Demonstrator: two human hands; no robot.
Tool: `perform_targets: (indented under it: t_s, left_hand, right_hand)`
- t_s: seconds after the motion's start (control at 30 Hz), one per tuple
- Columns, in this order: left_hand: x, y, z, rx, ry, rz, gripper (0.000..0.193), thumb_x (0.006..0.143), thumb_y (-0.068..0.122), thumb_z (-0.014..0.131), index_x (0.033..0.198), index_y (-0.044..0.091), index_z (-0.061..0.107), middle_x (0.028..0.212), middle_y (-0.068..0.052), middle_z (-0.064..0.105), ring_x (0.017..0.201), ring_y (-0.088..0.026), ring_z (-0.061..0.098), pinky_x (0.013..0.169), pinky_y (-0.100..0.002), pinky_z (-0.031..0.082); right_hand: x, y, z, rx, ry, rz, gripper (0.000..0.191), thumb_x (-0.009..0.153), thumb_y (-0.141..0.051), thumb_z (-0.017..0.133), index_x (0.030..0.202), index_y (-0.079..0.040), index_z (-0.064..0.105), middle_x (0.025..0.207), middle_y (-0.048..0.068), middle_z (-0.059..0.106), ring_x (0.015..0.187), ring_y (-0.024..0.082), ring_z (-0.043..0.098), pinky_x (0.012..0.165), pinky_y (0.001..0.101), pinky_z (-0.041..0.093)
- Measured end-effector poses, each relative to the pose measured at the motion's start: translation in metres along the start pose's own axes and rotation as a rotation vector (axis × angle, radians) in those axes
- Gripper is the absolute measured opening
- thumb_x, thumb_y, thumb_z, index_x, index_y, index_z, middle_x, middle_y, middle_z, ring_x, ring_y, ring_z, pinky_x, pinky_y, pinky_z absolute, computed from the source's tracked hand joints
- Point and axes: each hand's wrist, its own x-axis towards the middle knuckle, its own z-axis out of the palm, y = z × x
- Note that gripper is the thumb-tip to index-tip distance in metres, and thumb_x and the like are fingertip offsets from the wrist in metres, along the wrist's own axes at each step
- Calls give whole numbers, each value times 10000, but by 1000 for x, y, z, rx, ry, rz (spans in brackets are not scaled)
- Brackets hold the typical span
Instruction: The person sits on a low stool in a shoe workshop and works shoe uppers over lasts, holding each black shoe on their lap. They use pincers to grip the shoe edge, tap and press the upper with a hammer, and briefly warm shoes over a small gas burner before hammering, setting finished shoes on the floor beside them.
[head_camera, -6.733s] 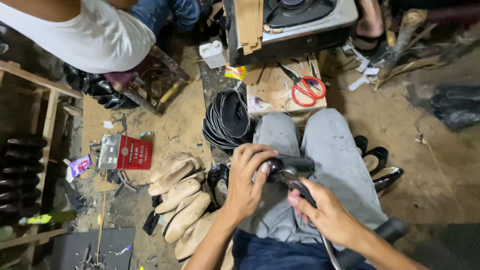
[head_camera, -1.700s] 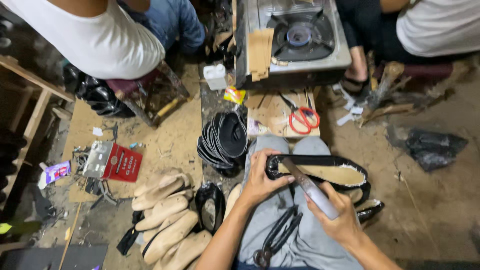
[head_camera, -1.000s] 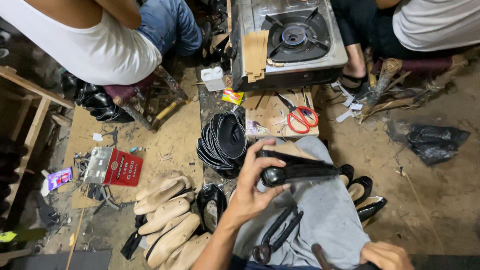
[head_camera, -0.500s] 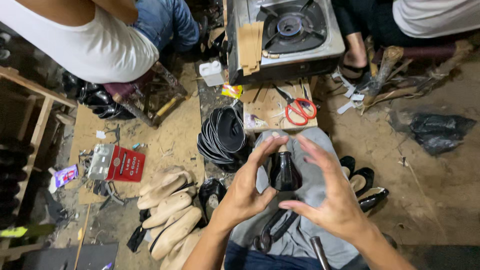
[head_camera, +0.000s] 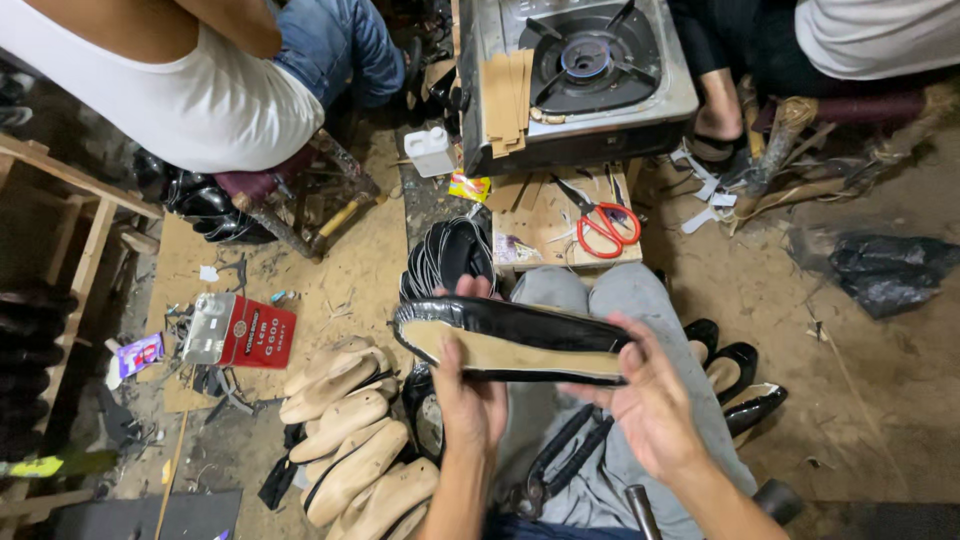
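At the centre of the frame, both hands hold a black glossy shoe (head_camera: 505, 343) sole-up and lying crosswise above the person's grey-trousered lap, its tan insole board facing the camera. The left hand (head_camera: 468, 400) supports it from below near the toe end, thumb over the near edge and fingertips curling round the far side. The right hand (head_camera: 652, 405) grips the heel end, fingers spread loosely and only partly closed, thumb pressing the rim. Black-handled pliers (head_camera: 565, 462) lie on the lap just below the shoe. To the lower left, a row of pale wooden shoe lasts (head_camera: 350, 440) rests on the floor, with a red tin (head_camera: 240, 330) beside them. Red-handled scissors (head_camera: 605, 222) sit on a small board above the knees, below a gas stove (head_camera: 580, 70). Finished black shoes (head_camera: 735, 375) lie right of the lap.
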Motion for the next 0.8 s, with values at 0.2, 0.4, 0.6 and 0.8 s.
perform_targets:
  t_s: [0.2,0.4,0.6,0.8]
  left_hand:
    - [80,24,3,560,144,-92,361,944,187,728,1201,-45,624,1063,-97,703,934,-169,674,856,-338,560]
    - [99,4,8,898,-93,4,271,927,187,739,1128,17,675,959,11,708,848,-62,629,800,-230,519]
    - [103,0,-15,944,-115,27,219,998,240,695,1048,31,652,896,41,635,810,-50,545,750,-221,466]
    - [95,1,-19,1056,-132,68,289,1052,314,647,977,36,618,849,47,561,790,-57,482,711,-226,408]
  right_hand:
    - [-29,24,-23,-1508,-479,-350,702,845,-270,769,1413,-49,419,1250,143,649,1208,327,576,1066,450,418]
    - [-29,26,-23,-1708,-900,-306,431,644,-135,776,1031,-63,600,1007,136,558,1004,346,545,853,458,427]
    - [-28,31,-26,-1491,-644,-123,247,824,-135,751,949,-52,555,990,128,554,942,301,587,806,400,490]
    - [-1,16,-16,-854,-468,25,181,997,-137,694,1061,-3,589,1047,231,671,969,307,669,873,420,522]
